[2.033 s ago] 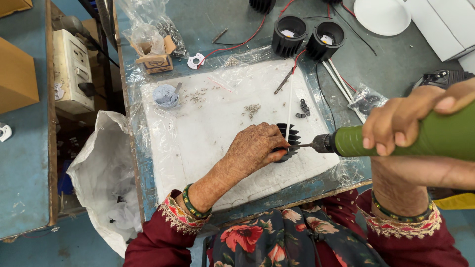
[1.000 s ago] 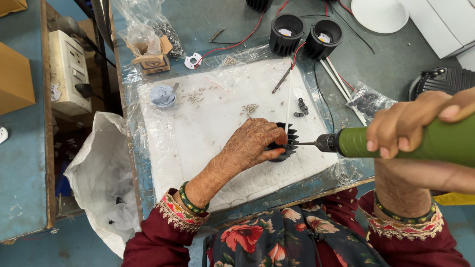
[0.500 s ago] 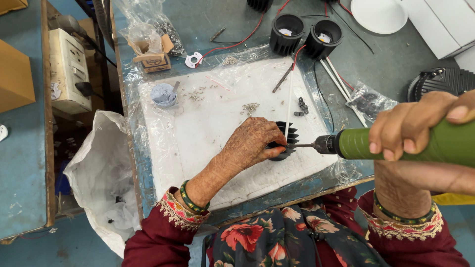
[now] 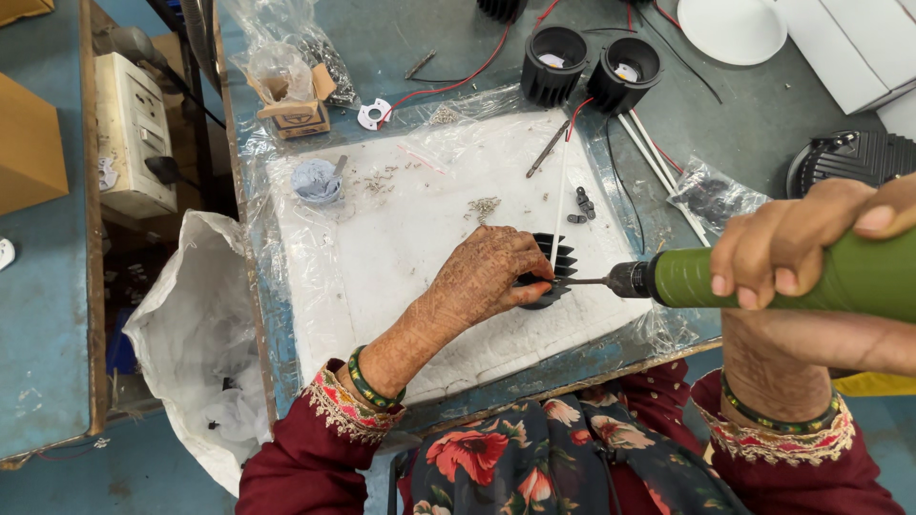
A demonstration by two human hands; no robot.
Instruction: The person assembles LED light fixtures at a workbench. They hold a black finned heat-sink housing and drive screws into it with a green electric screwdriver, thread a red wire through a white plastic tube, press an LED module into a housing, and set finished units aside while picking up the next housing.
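Note:
My left hand (image 4: 489, 275) presses down on a black finned heat sink (image 4: 556, 269) lying on a white foam pad (image 4: 401, 219). Most of that part is hidden under my fingers. My right hand (image 4: 797, 250) grips a green electric screwdriver (image 4: 763, 278) held level. Its bit points left and touches the heat sink's right side. A thin white wire (image 4: 559, 195) runs from the part toward the far side of the pad.
Two black round lamp housings (image 4: 592, 65) with red wires stand at the back. A small open cardboard box (image 4: 291, 100), loose screws (image 4: 485, 205), a grey cap (image 4: 315, 181) and plastic bags lie around. A white bag (image 4: 191, 334) hangs at the left edge.
My left hand has shifted slightly on the heat sink. The screwdriver stays against the part's right side with hardly any movement.

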